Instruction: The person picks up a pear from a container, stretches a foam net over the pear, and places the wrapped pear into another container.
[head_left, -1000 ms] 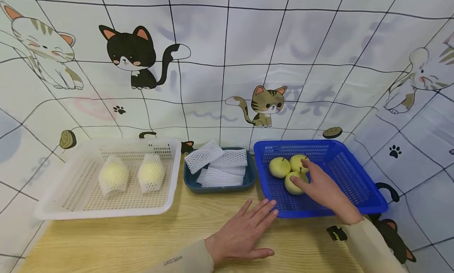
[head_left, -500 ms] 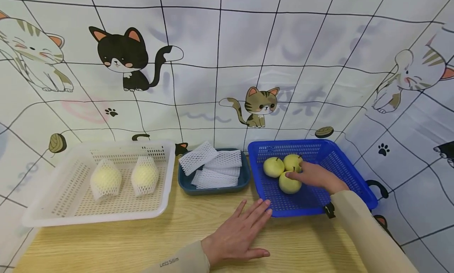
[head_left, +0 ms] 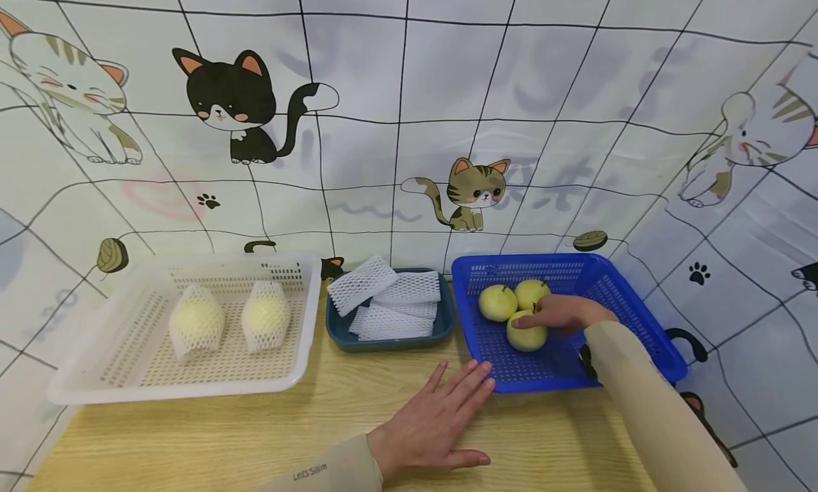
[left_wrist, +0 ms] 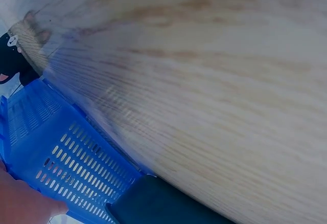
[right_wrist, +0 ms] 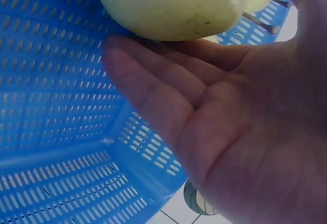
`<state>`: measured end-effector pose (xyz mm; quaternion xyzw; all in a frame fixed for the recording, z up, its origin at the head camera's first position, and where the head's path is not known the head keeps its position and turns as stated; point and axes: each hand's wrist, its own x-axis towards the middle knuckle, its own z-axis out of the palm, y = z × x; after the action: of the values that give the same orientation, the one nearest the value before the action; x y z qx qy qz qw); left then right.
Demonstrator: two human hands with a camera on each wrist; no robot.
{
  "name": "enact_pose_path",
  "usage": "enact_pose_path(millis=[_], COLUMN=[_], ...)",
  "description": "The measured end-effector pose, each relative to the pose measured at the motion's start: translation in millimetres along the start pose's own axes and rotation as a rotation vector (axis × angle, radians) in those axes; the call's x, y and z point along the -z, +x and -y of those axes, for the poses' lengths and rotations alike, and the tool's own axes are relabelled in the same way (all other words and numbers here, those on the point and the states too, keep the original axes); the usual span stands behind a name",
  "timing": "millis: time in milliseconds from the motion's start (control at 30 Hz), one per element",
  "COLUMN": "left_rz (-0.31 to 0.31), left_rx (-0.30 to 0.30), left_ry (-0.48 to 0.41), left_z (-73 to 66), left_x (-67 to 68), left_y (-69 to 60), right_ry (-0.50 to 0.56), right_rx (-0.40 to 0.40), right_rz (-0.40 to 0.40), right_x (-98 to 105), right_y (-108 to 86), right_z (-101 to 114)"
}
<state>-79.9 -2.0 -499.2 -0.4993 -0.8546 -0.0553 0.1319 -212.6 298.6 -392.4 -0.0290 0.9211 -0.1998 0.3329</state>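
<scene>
My right hand (head_left: 569, 313) reaches into the blue basket (head_left: 498, 368) and grips the nearest yellow-green pear (head_left: 527, 334), thumb on its near side and fingers behind it. In the right wrist view the fingers curve along the pear (right_wrist: 173, 6), and its stem points toward the palm. Two more pears lie just behind, one at the left (head_left: 497, 303) and one at the back (head_left: 532, 293). My left hand (head_left: 434, 421) lies flat with fingers spread on the table, its fingertips at the basket's near left corner. The left wrist view shows mostly wood grain.
A white basket (head_left: 192, 392) at the left holds two pears (head_left: 197, 320) in foam net sleeves. Between the baskets, a dark teal tray (head_left: 383, 346) holds several flat white foam nets (head_left: 396, 320). A cat-printed sheet (head_left: 358, 144) rises behind the wooden table (head_left: 255, 435).
My right hand has moved down over the near pear, and its fingers have closed around it. The left hand stays where it was on the table. The head view has shifted slightly.
</scene>
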Motion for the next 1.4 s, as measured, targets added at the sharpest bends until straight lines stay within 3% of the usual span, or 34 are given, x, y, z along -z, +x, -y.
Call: enact_pose_path(millis=[267,500,667,1000,1100,1300,1400], left_rz=[0.011,0.030,0.004,-0.056,-0.055,0.010,0.012], left_rx=[0.014,0.027,0.022,0.031,0.042,0.097,0.101], left_ry=[-0.002,-0.024,-0.028,-0.057,-0.118,-0.368,-0.397], left_z=[0.0,-0.5,0.1,1.8,1.0,-0.3,-0.7], left_x=[-3.1,-3.1,-3.6,-4.3,-2.3,6.3,7.6], left_y=[3.0,5.1,5.2,5.5,4.6,2.8,1.9], right_ry=[-0.004,-0.129,-0.213,-0.175,-0.149,-0.090,-0.044], right_rx=[0.028,0.030,0.068,0.179,0.191,0.245,0.274], right_rz=[-0.013,-0.068,-0.122,-0.197,-0.213,-0.275,-0.313], right_x=[-4,-5,-3,8,7,5,3], right_y=[12.1,15.4,9.8,-8.9,-14.7,-27.0,-30.2], right_z=[3,10,10,14,15,10,8])
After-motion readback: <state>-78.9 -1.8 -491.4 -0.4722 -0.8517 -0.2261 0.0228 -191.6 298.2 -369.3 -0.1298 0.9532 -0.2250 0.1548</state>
